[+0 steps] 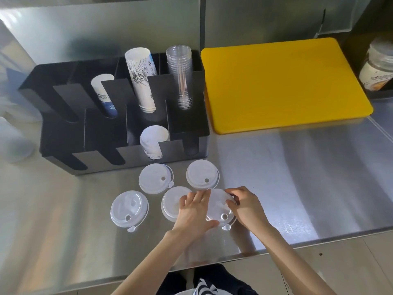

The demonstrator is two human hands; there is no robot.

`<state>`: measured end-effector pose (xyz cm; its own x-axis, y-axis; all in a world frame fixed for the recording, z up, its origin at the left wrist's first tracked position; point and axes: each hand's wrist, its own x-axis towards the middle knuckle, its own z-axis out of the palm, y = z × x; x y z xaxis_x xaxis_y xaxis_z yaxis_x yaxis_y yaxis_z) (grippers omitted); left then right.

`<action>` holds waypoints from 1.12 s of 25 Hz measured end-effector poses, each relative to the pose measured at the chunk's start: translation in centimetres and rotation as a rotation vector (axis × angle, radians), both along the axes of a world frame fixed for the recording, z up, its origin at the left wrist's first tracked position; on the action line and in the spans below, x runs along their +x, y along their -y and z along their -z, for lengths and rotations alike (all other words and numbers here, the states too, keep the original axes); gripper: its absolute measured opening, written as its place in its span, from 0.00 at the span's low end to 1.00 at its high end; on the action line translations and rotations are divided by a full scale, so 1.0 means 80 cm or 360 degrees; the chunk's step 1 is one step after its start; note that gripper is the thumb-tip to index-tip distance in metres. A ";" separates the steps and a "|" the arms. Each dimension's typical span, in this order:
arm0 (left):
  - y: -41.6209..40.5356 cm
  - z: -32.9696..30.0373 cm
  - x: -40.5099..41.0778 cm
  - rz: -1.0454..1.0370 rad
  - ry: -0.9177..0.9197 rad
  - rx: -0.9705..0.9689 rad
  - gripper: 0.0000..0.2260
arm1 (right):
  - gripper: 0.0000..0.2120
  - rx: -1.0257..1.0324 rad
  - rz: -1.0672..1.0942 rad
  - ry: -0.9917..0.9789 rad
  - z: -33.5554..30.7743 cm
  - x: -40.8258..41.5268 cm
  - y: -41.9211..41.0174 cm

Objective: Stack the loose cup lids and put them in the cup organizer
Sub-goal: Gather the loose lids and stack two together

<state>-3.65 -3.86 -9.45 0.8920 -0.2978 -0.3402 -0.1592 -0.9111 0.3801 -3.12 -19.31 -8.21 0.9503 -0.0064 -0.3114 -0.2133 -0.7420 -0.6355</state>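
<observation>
Several translucent white cup lids lie on the steel counter in front of the black cup organizer (63, 143). One lid (219, 209) is held at its edges by both hands: my left hand (195, 211) grips its left side, my right hand (244, 206) pinches its right rim. Another lid (170, 201) lies partly under my left hand. Loose lids rest at the far left (128, 208), upper middle (155, 180) and upper right (202, 174). A stack of lids (154, 140) sits in a front slot of the organizer.
The organizer holds two paper cup stacks (140, 79) (104, 94) and a clear plastic cup stack (182, 77). A yellow cutting board (282, 81) lies to its right. A jar (376, 67) stands at far right, a blurred white bottle (12, 141) at far left. The counter edge runs near me.
</observation>
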 end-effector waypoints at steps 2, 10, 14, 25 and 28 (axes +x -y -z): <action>-0.003 0.001 0.001 0.0006 0.0039 -0.0044 0.37 | 0.13 0.0013 0.0018 0.0000 0.000 0.000 0.000; -0.035 -0.014 0.004 0.0016 -0.0022 -0.0414 0.35 | 0.08 0.0237 0.0098 -0.0037 -0.009 0.004 -0.002; -0.066 -0.022 -0.002 -0.0205 -0.0035 -0.0712 0.33 | 0.08 0.0458 0.0174 -0.0026 -0.015 0.008 -0.018; -0.130 -0.009 -0.018 -0.0459 0.0045 -0.0737 0.30 | 0.09 0.0553 0.0232 -0.0083 -0.006 0.014 -0.090; -0.129 -0.005 -0.017 -0.0492 0.0101 -0.0770 0.29 | 0.09 0.0482 0.0219 -0.0021 -0.007 0.022 -0.096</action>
